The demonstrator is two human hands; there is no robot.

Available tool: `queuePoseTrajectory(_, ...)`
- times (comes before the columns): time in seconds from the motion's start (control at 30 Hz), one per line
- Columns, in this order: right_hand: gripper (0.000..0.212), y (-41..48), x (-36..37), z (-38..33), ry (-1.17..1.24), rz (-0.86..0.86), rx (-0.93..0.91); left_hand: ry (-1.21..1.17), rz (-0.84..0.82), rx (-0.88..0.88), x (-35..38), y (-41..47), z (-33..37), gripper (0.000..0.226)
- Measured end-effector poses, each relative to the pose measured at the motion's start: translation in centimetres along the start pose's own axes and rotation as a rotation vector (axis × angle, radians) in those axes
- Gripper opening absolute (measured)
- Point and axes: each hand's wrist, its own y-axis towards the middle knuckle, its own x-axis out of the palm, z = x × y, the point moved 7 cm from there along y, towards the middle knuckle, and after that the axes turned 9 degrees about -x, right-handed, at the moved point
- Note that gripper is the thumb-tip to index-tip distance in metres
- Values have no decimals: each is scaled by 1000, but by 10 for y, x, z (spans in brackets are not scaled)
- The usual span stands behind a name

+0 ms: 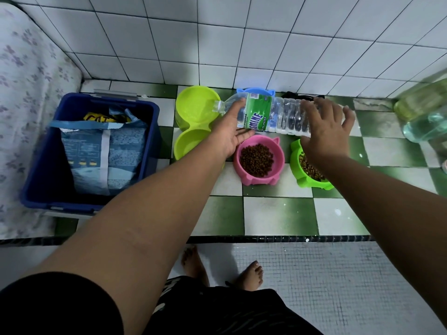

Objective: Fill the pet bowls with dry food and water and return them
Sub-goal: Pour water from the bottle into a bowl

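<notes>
White-tiled wall backed green-and-white checkered bench. Head view: water bottle was held horizontal above bowls, mouth over far well of lime double bowl. Left grip wrapped round neck end; right grip curled over base end. Pink bowl and green bowl held kibble. Food bag stood in blue bin.

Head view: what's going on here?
A person holds a water bottle sideways, left hand near its neck, right hand at its base, mouth over the lime double bowl. The pink bowl and green bowl already hold dry food. A food bag sits in the blue bin.
</notes>
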Motion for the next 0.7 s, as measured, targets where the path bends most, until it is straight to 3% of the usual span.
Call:
queuePoseTrajectory(0.3, 79, 2, -4, 0, -22, -1, -26, -7, 11, 5, 1, 0, 1, 79)
queuePoseTrajectory(0.7, 78, 0, -2, 2, 21, 1, 6, 21, -3, 48, 7, -7, 8, 71)
